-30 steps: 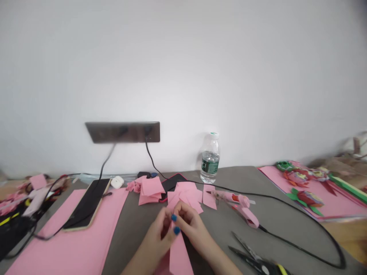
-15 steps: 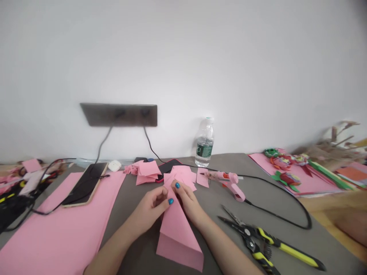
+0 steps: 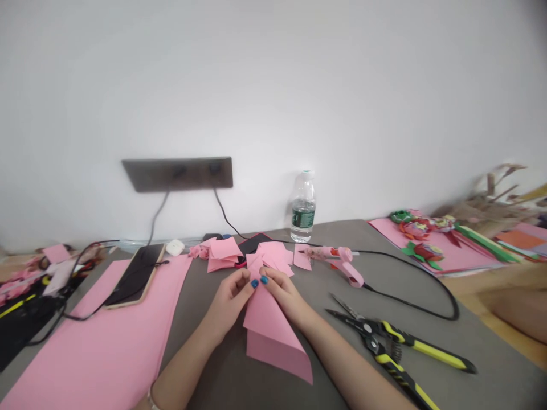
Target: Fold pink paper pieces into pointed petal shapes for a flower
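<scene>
Left hand (image 3: 228, 304) and right hand (image 3: 286, 299), fingers pinching folded pink paper (image 3: 270, 336) near its tip; glue gun (image 3: 344, 267) and yellow-handled snips (image 3: 384, 344) nearby on gray tabletop (image 3: 192, 324).

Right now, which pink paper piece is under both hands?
The long folded sheet pinched between the left hand and right hand; the flat sheet and small pieces beyond lie untouched.

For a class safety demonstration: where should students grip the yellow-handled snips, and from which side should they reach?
Grip the yellow-and-black handles of the snips, reaching from the near right. They lie flat with the handles spreading toward the lower right, while the pointed blades aim up-left, toward the pink glue gun.
</scene>
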Tool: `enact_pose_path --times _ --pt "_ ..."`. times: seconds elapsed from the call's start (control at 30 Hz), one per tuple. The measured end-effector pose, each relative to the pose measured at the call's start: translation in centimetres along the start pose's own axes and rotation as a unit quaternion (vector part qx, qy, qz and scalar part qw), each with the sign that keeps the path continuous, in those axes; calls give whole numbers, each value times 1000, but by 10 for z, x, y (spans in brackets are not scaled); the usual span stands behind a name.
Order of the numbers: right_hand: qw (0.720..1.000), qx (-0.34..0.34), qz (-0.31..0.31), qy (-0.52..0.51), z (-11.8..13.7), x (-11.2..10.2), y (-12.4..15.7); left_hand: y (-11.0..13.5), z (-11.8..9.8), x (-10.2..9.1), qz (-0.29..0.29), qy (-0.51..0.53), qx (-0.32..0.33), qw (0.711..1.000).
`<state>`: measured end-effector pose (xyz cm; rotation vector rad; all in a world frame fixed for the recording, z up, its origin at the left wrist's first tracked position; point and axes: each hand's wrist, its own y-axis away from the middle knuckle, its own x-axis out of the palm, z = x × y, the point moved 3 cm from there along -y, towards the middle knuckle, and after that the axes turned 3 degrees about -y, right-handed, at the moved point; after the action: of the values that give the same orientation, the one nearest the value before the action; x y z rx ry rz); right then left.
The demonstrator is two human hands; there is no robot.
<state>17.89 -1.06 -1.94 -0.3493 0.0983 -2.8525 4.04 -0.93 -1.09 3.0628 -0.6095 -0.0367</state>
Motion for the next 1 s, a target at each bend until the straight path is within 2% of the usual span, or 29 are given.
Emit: enact_pose_path --times 0.17,0.3,0.5,0.63,0.7,0.77,1.0 --pt "1000 25 17 -5 -7 1 2 -1 4 2 -2 -16 -8 1000" --pt "999 28 -8 16 -14 -6 7 -1 14 7 29 -46 -30 998" --pt "998 47 -1 39 -19 -6 9 3 23 8 37 -19 -68 997" --pt "999 27 10 38 -10 -2 3 3 14 4 43 -67 -39 996" --pt "999 19 11 35 -8 -1 1 3 10 2 27 -81 -28 996" --pt "999 17 18 20 -8 -1 -1 2 6 0 14 -78 -12 997" --pt "999 24 30 -5 -12 -2 -6 -1 -3 0 29 -54 12 998"
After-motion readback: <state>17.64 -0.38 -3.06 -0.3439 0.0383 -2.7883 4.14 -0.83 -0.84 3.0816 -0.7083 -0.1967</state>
